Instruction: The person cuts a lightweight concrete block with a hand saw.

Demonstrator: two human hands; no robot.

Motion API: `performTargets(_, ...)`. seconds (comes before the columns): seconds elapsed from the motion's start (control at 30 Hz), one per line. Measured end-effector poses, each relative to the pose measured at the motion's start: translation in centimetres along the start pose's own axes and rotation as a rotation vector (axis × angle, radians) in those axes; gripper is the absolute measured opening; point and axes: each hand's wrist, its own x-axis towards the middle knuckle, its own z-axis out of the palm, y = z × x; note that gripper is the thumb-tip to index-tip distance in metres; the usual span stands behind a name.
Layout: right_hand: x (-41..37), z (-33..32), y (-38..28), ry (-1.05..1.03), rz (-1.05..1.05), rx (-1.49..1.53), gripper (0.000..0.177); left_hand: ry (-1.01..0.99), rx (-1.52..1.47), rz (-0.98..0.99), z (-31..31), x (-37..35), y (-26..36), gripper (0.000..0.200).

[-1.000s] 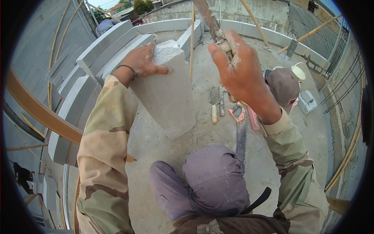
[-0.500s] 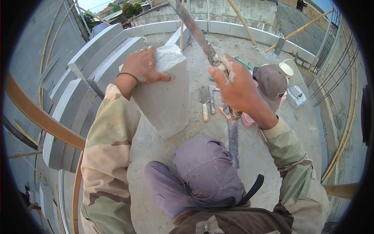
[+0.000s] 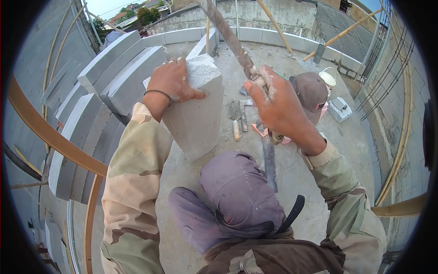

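My left hand point(image 3: 169, 86) grips the top of a pale grey lightweight concrete block point(image 3: 196, 121). Its fingers lie over the upper edge and the thumb presses on the face turned to me. The block stands on end, slightly tilted, and its top surface looks rough and crumbly. In my right hand point(image 3: 286, 112) is a machete with a wrapped handle, held to the right of the block. Its long, worn blade point(image 3: 228, 34) points up and to the left, apart from the block, and its tip is cut off by the frame.
Concrete blocks point(image 3: 130, 68) are stacked at left. On the floor lie a trowel point(image 3: 235, 112) and a handsaw point(image 3: 270, 164) with an orange handle. A brown cap point(image 3: 310, 93), a white bucket point(image 3: 327, 78) and a low block wall point(image 3: 251, 34) are farther off. My bent knee point(image 3: 242, 187) is close in front.
The view has shifted slightly. The block's top and my left hand have moved a little to the right. My right hand still holds the machete at nearly the same height.
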Motion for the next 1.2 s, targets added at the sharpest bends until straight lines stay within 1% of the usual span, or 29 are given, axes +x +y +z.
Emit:
performTargets(0.07, -0.5, -0.9, -1.0, 0.261, -0.138, 0.129, 0.03, -0.037, 0.043, -0.022, -0.4, -0.5, 0.6, 0.12)
performTargets(0.17, -1.3, 0.1, -0.2, 0.276, -0.138, 0.121, 0.028, -0.028, 0.027, -0.004, -0.4, -0.7, 0.7, 0.116)
performTargets(0.2, -2.0, 1.3, 0.8, 0.163, -0.078, -0.006, 0.031, -0.03, 0.026, -0.001, -0.2, -0.8, 0.7, 0.116)
performTargets(0.23, -2.7, 2.4, 2.2, 0.165, -0.079, -0.01, 0.031, -0.001, 0.031, 0.002, -0.1, -1.0, 0.8, 0.114)
performTargets(0.3, -3.3, 3.5, 4.1, 0.01, -0.045, -0.135, 0.034, 0.041, 0.043, 0.011, -0.2, -1.2, 1.2, 0.112)
performTargets(0.33, -2.7, 2.9, 4.4, 0.021, -0.059, -0.142, 0.034, 0.046, 0.036, 0.007, -0.4, -1.2, 1.3, 0.109)
performTargets(0.4, -2.5, 2.2, 4.7, 0.146, -0.19, -0.09, 0.035, 0.016, 0.026, 0.006, 0.0, -1.8, 1.6, 0.107)
performTargets(0.43, -2.5, 1.3, 3.1, 0.147, -0.19, -0.087, 0.035, 0.031, 0.021, 0.014, -0.1, -1.7, 1.6, 0.106)
performTargets(0.5, -2.4, -1.2, -0.6, 0.256, -0.083, 0.141, 0.034, 0.033, 0.012, 0.009, -0.2, -1.8, 1.6, 0.106)
performTargets(0.53, -2.3, -1.4, -1.1, 0.244, -0.077, 0.147, 0.034, -0.002, -0.003, 0.005, -0.7, -1.8, 1.7, 0.107)
performTargets(0.6, -2.0, -1.6, -1.5, 0.373, -0.053, 0.239, 0.034, -0.04, -0.018, -0.002, -0.7, -1.9, 1.6, 0.109)
performTargets(0.63, -2.1, -0.6, -0.4, 0.371, -0.053, 0.241, 0.034, -0.023, -0.007, 0.002, -0.7, -1.9, 1.6, 0.11)
performTargets(0.7, -2.3, 3.0, 3.8, 0.082, -0.165, -0.054, 0.036, -0.002, 0.003, 0.006, -0.6, -1.8, 1.6, 0.111)
performTargets(0.73, -2.3, 4.1, 5.1, 0.086, -0.166, -0.052, 0.036, -0.01, 0.023, -0.001, -0.4, -1.8, 1.5, 0.114)
performTargets(0.8, -1.6, 5.7, 6.8, -0.057, 0.055, 0.075, 0.04, -0.008, 0.055, -0.013, -0.6, -1.0, 0.9, 0.117)
performTargets(0.83, -1.3, 4.9, 5.7, -0.069, 0.063, 0.088, 0.04, 0.037, 0.044, -0.009, -0.2, -0.8, 0.6, 0.114)
performTargets(0.87, -0.7, 3.1, 3.5, -0.166, 0.192, 0.261, 0.041, 0.071, 0.034, -0.001, 0.4, -0.6, 0.1, 0.112)
performTargets(0.9, 0.5, 2.2, 2.7, -0.257, 0.316, 0.434, 0.042, 0.05, 0.042, -0.003, 0.7, -0.1, -0.4, 0.112)
performTargets(0.93, 1.7, 2.4, 3.6, -0.277, 0.306, 0.563, 0.04, 0.029, 0.034, -0.005, 0.8, 0.6, -1.0, 0.114)
performTargets(0.97, 2.7, 2.8, 4.1, -0.284, 0.311, 0.579, 0.04, 0.012, 0.026, -0.01, 0.9, 1.4, -1.7, 0.115)
performTargets(1.03, 5.3, 3.5, 5.0, -0.113, 0.185, 0.626, 0.037, -0.016, 0.015, -0.008, 1.3, 3.1, -3.4, 0.118)
performTargets(1.07, 7.0, 4.0, 5.7, -0.123, 0.191, 0.639, 0.037, -0.001, 0.017, -0.015, 1.7, 4.0, -4.2, 0.12)
performTargets(1.1, 8.8, 4.8, 6.6, -0.063, 0.121, 0.638, 0.037, 0.006, 0.015, -0.02, 2.3, 4.7, -5.3, 0.122)
performTargets(1.13, 10.6, 5.6, 7.5, 0.0, 0.063, 0.633, 0.037, 0.041, -0.005, 0.012, 2.7, 5.3, -6.4, 0.119)
performTargets(1.17, 12.4, 6.3, 8.7, -0.012, 0.103, 0.638, 0.037, 0.002, -0.017, 0.017, 3.2, 5.9, -7.6, 0.119)
performTargets(1.2, 14.0, 7.1, 9.7, 0.022, 0.056, 0.625, 0.035, -0.014, -0.085, -0.009, 3.3, 5.8, -8.5, 0.118)
